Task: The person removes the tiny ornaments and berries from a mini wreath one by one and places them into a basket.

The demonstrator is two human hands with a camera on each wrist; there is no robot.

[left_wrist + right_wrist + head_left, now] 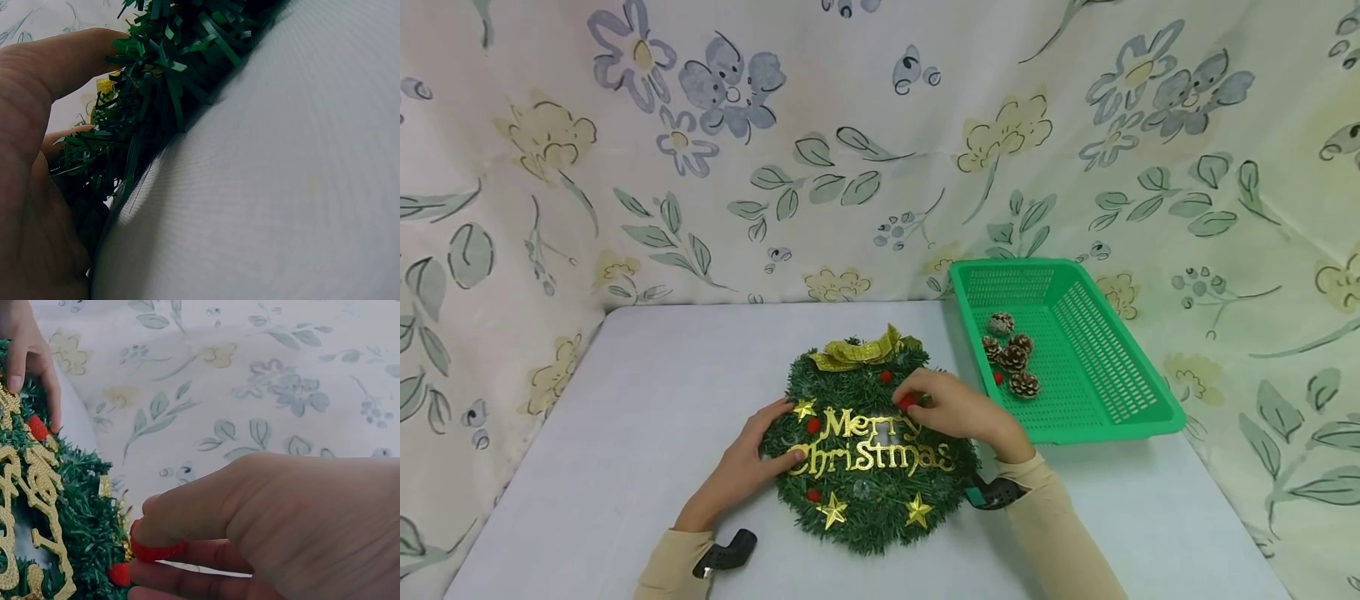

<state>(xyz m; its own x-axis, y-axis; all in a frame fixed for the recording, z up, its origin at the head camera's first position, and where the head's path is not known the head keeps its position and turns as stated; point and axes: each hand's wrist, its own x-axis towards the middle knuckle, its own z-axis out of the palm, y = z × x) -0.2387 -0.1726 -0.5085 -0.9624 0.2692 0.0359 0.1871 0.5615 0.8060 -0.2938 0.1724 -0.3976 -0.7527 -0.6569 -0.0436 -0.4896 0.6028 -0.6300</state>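
Observation:
A green tinsel wreath [850, 396] lies on the table with gold "Merry Christmas" lettering [871, 457] across its middle. My left hand [747, 450] grips its left edge, thumb over the front; the left wrist view shows thumb and fingers around the foliage [175, 69]. Between thumb and fingers, my right hand [951, 406] pinches a red pom-pom [153, 552] over the upper right of the wreath. Other red pom-poms [814, 495] and gold stars [917, 510] sit on the wreath, and a gold bow [857, 352] tops it.
A green plastic basket [1120, 354] stands at the right, behind my right hand. Several pine cones [1024, 384] and a red pom-pom [997, 377] lie along its left side. White cloth covers the table [647, 417]; a floral curtain [850, 233] hangs behind.

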